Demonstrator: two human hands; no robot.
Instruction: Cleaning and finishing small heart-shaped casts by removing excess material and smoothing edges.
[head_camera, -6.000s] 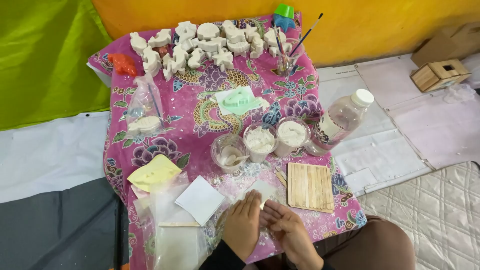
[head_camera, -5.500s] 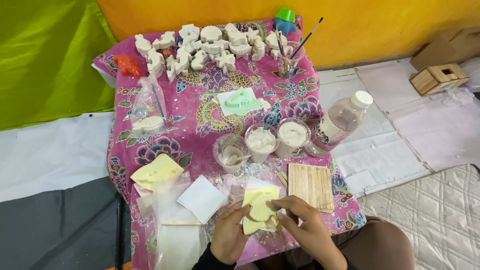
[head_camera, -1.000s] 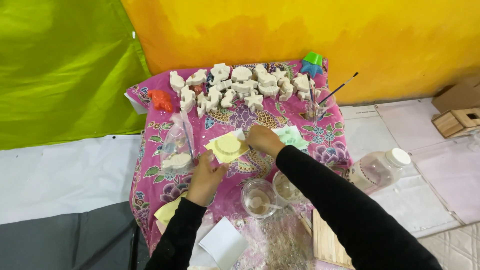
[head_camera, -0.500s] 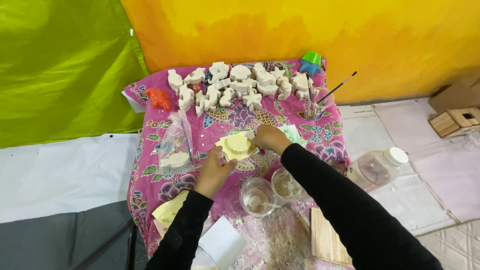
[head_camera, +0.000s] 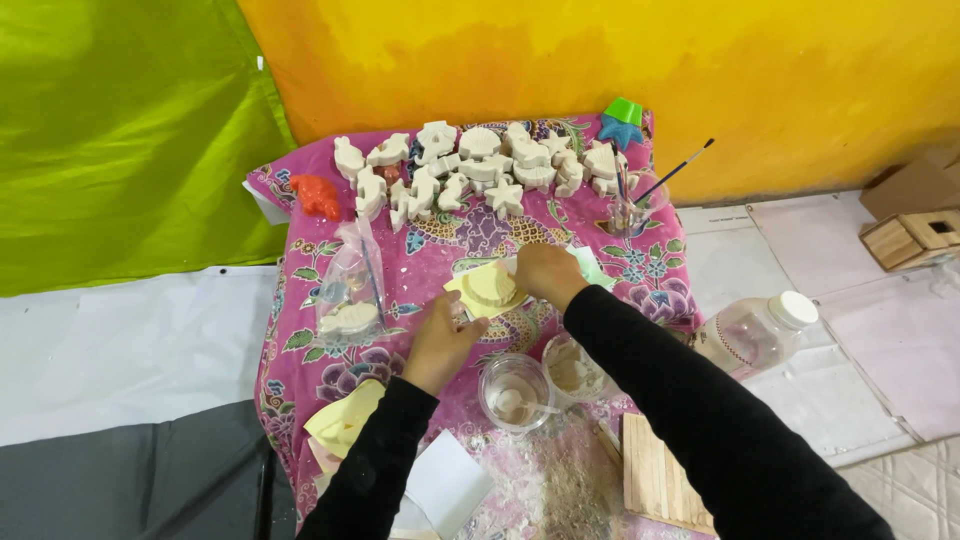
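Hidden, cropped and unclear parts

The right hand (head_camera: 545, 273) covers the far edge of the pale yellow mould (head_camera: 485, 287), so its grip there cannot be read. Both sleeves and the stack of wooden sticks (head_camera: 655, 480) are cut off by the bottom edge. The white figurines (head_camera: 470, 170) are too small to identify.

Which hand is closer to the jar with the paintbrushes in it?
The right hand. It sits at the yellow mould, just below and left of the paintbrush jar. The left hand is farther away, lower on the pink cloth, left of the mould.
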